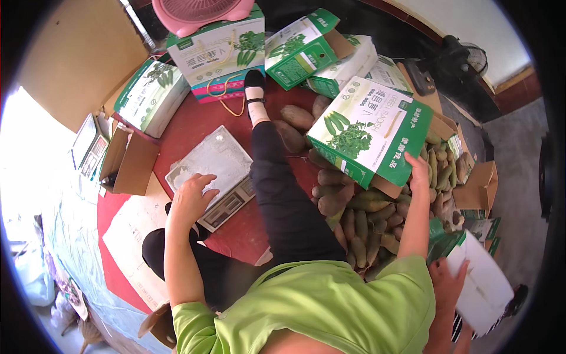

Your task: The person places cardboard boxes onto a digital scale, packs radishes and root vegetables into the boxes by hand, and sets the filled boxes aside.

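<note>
My right hand (417,170) grips the green flap end of a white-and-green carton (365,127) printed with green radishes. Tilted, the carton covers part of a heap of long green radishes (368,227) to my right. My left hand (193,199) has its fingers apart and holds nothing. It hovers over or rests at the near edge of a flat grey weighing scale (212,156); contact is hard to tell. The scale stands on the red surface (177,127) to the left of my outstretched leg.
More radish cartons (221,50) stand at the back, one under a pink plastic item (203,15). An open brown box (132,162) sits at the left. A black fan (463,59) is at the back right. At lower right, another person's hand (451,283) touches a white carton (480,283).
</note>
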`<state>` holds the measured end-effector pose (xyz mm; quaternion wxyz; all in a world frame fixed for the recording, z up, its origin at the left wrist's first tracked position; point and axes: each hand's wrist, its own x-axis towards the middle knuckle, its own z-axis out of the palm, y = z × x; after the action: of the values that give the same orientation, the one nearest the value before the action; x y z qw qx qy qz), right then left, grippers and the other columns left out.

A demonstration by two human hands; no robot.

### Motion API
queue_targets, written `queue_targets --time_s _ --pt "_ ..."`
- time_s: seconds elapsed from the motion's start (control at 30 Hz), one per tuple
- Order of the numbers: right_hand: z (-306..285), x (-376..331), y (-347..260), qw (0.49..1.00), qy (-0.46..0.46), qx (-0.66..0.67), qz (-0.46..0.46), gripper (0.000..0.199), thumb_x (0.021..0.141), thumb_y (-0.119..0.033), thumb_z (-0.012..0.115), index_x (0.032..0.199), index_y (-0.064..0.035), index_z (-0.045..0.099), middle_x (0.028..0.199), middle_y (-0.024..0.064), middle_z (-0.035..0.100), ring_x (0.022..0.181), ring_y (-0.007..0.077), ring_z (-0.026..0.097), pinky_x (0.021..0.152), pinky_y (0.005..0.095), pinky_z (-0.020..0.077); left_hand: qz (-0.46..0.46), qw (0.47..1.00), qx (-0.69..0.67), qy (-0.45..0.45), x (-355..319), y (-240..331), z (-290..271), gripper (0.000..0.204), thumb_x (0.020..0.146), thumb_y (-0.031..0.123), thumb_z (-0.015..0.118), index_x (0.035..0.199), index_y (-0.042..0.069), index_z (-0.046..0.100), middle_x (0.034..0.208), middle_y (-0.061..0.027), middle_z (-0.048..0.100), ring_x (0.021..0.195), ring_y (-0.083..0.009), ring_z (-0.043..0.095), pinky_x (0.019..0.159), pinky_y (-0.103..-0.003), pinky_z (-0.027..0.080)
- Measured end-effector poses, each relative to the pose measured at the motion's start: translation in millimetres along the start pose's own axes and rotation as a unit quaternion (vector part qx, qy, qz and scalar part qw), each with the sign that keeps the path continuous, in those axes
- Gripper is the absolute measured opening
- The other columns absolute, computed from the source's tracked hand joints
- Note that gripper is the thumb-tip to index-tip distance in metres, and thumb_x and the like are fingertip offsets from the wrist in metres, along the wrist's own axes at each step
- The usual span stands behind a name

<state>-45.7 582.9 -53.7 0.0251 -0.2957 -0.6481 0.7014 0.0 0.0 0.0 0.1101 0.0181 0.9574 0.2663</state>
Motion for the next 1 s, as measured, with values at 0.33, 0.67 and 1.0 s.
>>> queue_targets --time_s 0.33,0.67,1.0 --pt "101.5 -75.4 -130.5 0.954 -0.132 -0.218 -0.16 0.018 0.086 -0.011 0.063 0.096 0.0033 0.067 0.086 0.0033 0.067 0.074 0.0085 0.06 0.069 0.023 0.0468 0.03 0.999 -0.041 -0.006 -6.3 -6.8 -10.6 0.032 0.082 0.02 0.066 0.11 0.005 0.065 0.1 -0.0156 0.064 0.095 -0.034 0.061 0.083 -0.04 0.047" --pt "203.0 -138.9 -174.1 0.908 -0.242 -0.18 -0.291 0.017 0.09 -0.011 0.062 0.097 0.0042 0.067 0.084 0.0016 0.067 0.071 0.0054 0.058 0.063 0.0203 0.0453 0.044 0.997 -0.065 0.011 -9.3 -6.9 -7.9 0.031 0.081 0.019 0.065 0.109 0.006 0.066 0.101 -0.0167 0.064 0.095 -0.0356 0.061 0.083 -0.042 0.048" --pt "351.9 -158.0 -124.2 0.635 -0.376 -0.313 -0.598 0.026 0.082 -0.025 0.064 0.071 -0.0025 0.06 0.068 0.0151 0.057 0.067 0.0339 0.058 0.059 0.0419 0.0443 0.08 0.988 0.014 0.134 2.7 -8.7 2.4 0.053 0.077 0.016 0.071 0.127 0.01 0.054 0.126 -0.0161 0.054 0.119 -0.0364 0.049 0.098 -0.044 0.042"
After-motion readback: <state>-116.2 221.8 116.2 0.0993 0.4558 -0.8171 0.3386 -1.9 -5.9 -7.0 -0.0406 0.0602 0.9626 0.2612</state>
